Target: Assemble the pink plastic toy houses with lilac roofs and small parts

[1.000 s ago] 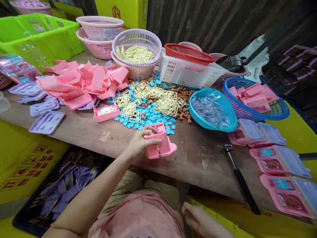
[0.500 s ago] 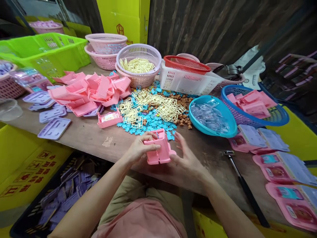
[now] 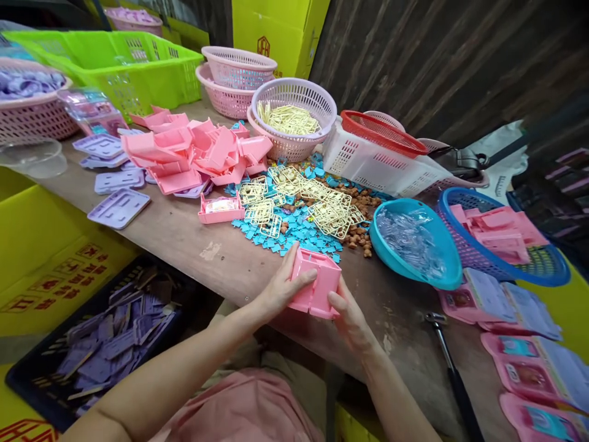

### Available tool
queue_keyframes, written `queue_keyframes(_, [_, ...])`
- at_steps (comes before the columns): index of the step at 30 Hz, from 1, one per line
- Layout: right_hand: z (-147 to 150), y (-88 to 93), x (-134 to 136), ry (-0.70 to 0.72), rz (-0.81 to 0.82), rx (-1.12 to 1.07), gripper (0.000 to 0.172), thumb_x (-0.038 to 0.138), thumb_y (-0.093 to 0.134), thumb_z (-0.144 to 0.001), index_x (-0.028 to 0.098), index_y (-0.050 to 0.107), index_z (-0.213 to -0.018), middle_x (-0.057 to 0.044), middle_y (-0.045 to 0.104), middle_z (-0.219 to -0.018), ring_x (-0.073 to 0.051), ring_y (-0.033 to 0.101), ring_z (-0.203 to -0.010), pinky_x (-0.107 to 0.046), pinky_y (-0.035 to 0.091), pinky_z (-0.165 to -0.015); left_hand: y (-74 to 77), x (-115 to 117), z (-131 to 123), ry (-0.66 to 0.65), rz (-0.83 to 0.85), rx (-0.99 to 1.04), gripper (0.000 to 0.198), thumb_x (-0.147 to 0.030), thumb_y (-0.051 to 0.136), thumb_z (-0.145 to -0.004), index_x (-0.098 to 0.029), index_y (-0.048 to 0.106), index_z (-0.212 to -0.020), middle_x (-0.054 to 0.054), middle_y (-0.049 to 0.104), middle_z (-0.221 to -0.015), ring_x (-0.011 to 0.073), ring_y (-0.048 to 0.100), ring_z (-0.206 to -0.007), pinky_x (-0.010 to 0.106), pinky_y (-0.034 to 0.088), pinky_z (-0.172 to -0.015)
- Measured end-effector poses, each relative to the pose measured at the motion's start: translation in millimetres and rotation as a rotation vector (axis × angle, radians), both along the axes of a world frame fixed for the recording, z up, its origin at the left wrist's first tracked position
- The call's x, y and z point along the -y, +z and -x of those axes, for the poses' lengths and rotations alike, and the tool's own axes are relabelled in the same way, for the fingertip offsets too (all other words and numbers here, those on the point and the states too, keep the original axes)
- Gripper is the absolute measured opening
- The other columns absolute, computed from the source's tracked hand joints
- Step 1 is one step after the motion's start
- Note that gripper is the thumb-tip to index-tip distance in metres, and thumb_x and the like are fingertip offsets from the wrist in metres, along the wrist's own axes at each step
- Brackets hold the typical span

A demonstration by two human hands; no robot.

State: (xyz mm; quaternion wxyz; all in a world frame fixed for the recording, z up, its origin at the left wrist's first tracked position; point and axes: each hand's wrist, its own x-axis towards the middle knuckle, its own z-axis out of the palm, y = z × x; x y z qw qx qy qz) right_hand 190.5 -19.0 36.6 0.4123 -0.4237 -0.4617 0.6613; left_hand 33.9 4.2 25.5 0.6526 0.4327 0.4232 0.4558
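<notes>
Between my two hands, above the table's front edge, is a pink plastic box-shaped part [image 3: 317, 283]. My left hand [image 3: 286, 283] grips its left side, thumb lying across the near face. My right hand [image 3: 350, 316] closes on its lower right side, thumb on the near face and the other fingers hidden behind it. Just beyond lie a heap of small blue plastic pieces [image 3: 294, 238], cream plastic frames [image 3: 329, 212] and brown bear-shaped pieces [image 3: 361, 236]. To the left, a pink tray part with something pale inside [image 3: 221, 209] rests on the table.
Pink parts [image 3: 202, 150] are piled at left beside purple panels [image 3: 118, 207]. A turquoise bowl of clear pieces [image 3: 414, 242] stands right of the heap. A black-handled hammer-like tool [image 3: 453, 368] lies at right, near pink-and-purple assemblies [image 3: 529, 368]. A dark crate [image 3: 32, 380] stands below left.
My right hand has come in from beside the pink part and now grips it. The part is turned and held with both hands. The view has shifted and tilted.
</notes>
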Motion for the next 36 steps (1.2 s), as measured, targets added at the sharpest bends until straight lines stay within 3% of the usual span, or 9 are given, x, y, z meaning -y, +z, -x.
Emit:
queue_keyframes(6, [4.8, 2.6, 1.9, -0.032, 0.022, 0.010, 0.071, 0.051, 0.057, -0.078, 0.028, 0.031, -0.140, -0.003, 0.042, -0.142, -0.026, 0.039, -0.129, -0.042, 0.036, -0.105, 4.2, 2.9, -4.7, -0.011, 0.022, 0.016, 0.092, -0.067, 0.051, -0.074, -0.021, 0.016, -0.145, 0.010, 0.024, -0.150, 0.0299, 0.027, -0.135, 0.042, 0.018, -0.112])
queue_keyframes(11, [5.2, 5.2, 3.9, -0.034, 0.024, 0.047, 0.069, 0.052, 0.053, -0.080, 0.026, 0.031, -0.140, -0.005, 0.047, -0.138, -0.027, 0.044, -0.125, -0.042, 0.039, -0.102, 8.5, 3.4, -4.5, -0.026, 0.045, 0.050, 0.094, -0.070, 0.054, -0.070, -0.021, 0.020, -0.143, 0.012, 0.035, -0.144, 0.0307, 0.036, -0.129, 0.043, 0.026, -0.108])
queue_keyframes(19, [2.1, 3.7, 8.4, -0.042, 0.025, 0.069, 0.070, 0.053, 0.051, -0.081, 0.025, 0.029, -0.141, -0.007, 0.055, -0.130, -0.029, 0.050, -0.120, -0.045, 0.040, -0.101, 23.2, 8.4, -4.6, 0.006, 0.057, -0.033, 0.088, -0.069, 0.055, -0.070, -0.020, 0.029, -0.138, 0.012, 0.032, -0.145, 0.0330, 0.030, -0.132, 0.045, 0.023, -0.108])
queue_keyframes(26, [2.7, 5.6, 12.3, -0.044, 0.035, 0.019, 0.070, 0.051, 0.054, -0.080, 0.023, 0.031, -0.140, -0.009, 0.058, -0.126, -0.029, 0.051, -0.118, -0.046, 0.038, -0.102, 22.4, 11.2, -4.6, 0.032, 0.059, 0.016, 0.084, -0.065, 0.059, -0.069, -0.022, 0.032, -0.136, 0.012, 0.038, -0.141, 0.0339, 0.035, -0.128, 0.046, 0.026, -0.105])
queue_keyframes(36, [-5.9, 8.8, 13.0, 0.051, 0.031, 0.101, 0.068, 0.054, 0.050, -0.081, 0.023, 0.033, -0.139, -0.009, 0.057, -0.127, -0.029, 0.049, -0.120, -0.046, 0.039, -0.101, 26.8, 19.9, -5.7, 0.034, 0.027, -0.082, 0.086, -0.070, 0.052, -0.070, -0.020, 0.030, -0.136, 0.015, 0.035, -0.141, 0.0331, 0.028, -0.132, 0.047, 0.014, -0.109])
